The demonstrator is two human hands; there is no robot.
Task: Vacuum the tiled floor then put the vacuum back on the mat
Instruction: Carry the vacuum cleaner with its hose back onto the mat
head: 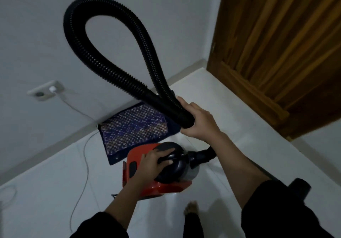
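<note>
A small red and black vacuum (132,164) hangs just above the white tiled floor (46,191), carried by its black top handle. My left hand (153,164) is closed around that handle. My right hand (195,121) grips the black ribbed hose (77,42) near its end, and the hose rises in a tall loop in front of the wall. A dark blue patterned mat (132,127) lies on the floor against the wall, just beyond the vacuum.
A wall socket (45,91) holds a white plug, and its thin cable (85,156) runs down the wall and across the tiles on the left. A brown wooden door (276,53) stands at the right. My foot (191,207) shows below the vacuum.
</note>
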